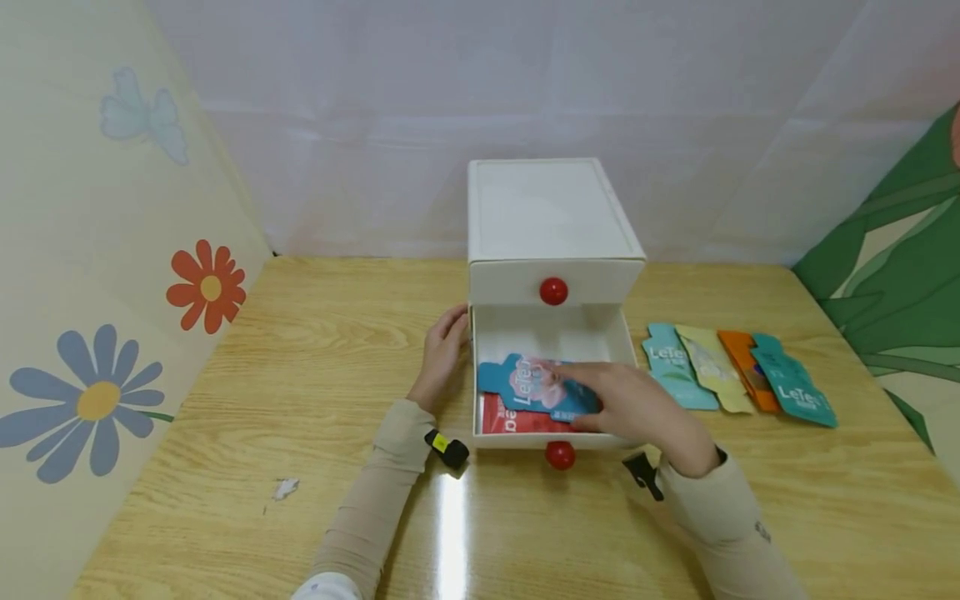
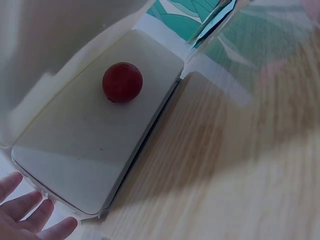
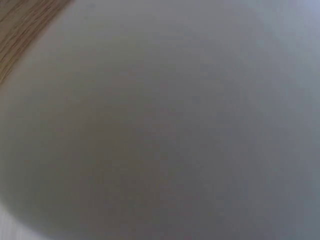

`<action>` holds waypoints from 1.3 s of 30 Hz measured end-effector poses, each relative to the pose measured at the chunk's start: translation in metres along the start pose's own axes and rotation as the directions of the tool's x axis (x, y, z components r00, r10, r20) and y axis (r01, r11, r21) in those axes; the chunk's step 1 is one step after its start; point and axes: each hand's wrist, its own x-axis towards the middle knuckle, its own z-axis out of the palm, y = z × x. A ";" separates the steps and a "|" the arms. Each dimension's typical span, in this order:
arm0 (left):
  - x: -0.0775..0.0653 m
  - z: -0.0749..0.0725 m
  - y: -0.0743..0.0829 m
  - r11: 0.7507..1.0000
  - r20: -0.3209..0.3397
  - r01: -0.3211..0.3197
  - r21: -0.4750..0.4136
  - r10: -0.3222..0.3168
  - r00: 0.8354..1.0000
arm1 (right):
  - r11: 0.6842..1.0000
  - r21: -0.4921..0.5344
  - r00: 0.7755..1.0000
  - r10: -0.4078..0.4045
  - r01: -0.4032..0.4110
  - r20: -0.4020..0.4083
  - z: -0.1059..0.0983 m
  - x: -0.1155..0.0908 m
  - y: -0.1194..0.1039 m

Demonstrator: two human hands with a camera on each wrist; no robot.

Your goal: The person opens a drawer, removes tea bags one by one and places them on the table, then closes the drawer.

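A white two-drawer box [image 1: 551,208] stands on the table, its lower drawer [image 1: 628,342] pulled out. In that drawer a blue sachet [image 1: 525,392] lies over a red sachet [image 1: 517,421]. My right hand [image 1: 633,404] reaches over the drawer's right side and holds the blue sachet between thumb and fingers at its right end. My left hand [image 1: 442,354] rests against the box's left side, fingers extended; its fingertips [image 2: 62,230] show beside the lower left corner of the drawer front [image 2: 90,145] in the left wrist view. A blurred pale surface fills most of the right wrist view.
Right of the box, several sachets lie in an overlapping row: a light teal one [image 1: 675,367], a yellow one [image 1: 712,367], an orange one [image 1: 738,350] and a darker teal one [image 1: 798,396]. Red knobs [image 1: 553,291] mark both drawers. A torn white scrap [image 1: 285,488] lies front left.
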 end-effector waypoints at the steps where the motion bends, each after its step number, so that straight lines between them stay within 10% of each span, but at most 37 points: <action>1: 0.000 0.000 0.000 1.000 0.002 0.004 -0.014 -0.004 1.000 | 1.000 0.002 1.000 0.003 -0.003 0.004 0.000 0.000 0.000; 39: 0.000 -0.001 -0.001 1.000 0.011 -0.004 0.003 0.004 1.000 | 0.994 0.029 0.980 -0.096 0.103 -0.171 0.001 0.000 0.007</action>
